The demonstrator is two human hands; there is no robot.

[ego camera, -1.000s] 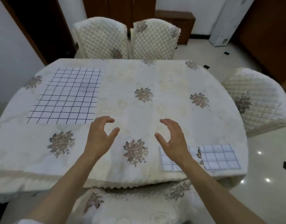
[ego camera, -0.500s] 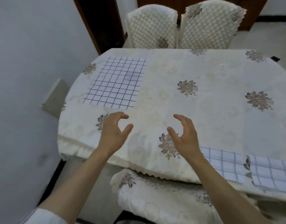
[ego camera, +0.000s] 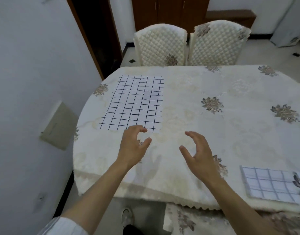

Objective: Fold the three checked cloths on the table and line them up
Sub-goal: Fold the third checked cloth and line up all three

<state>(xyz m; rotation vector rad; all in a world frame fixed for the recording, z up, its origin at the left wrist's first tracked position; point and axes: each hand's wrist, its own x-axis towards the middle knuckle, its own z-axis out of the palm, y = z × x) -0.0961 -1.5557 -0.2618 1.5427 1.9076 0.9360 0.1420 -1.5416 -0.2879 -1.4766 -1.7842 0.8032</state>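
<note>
A white cloth with a dark checked grid [ego camera: 137,102] lies spread flat on the far left part of the table [ego camera: 205,92]. A folded checked cloth [ego camera: 271,184] sits at the near right edge, cut off by the frame. My left hand [ego camera: 134,146] hovers just in front of the flat cloth's near edge, fingers loosely curled and holding nothing. My right hand [ego camera: 196,153] floats to its right over the bare tablecloth, also loosely curled and empty. Only these two cloths are in view.
Two quilted chairs [ego camera: 188,44] stand behind the table, and another chair's seat [ego camera: 196,221] is below its near edge. A white wall [ego camera: 35,82] closes the left side, and a foot [ego camera: 128,217] shows on the floor.
The view has swung left and forward. Both hands have come closer to the flat cloth, the left hand now at its near edge. The folded cloths slid toward the right frame edge.
</note>
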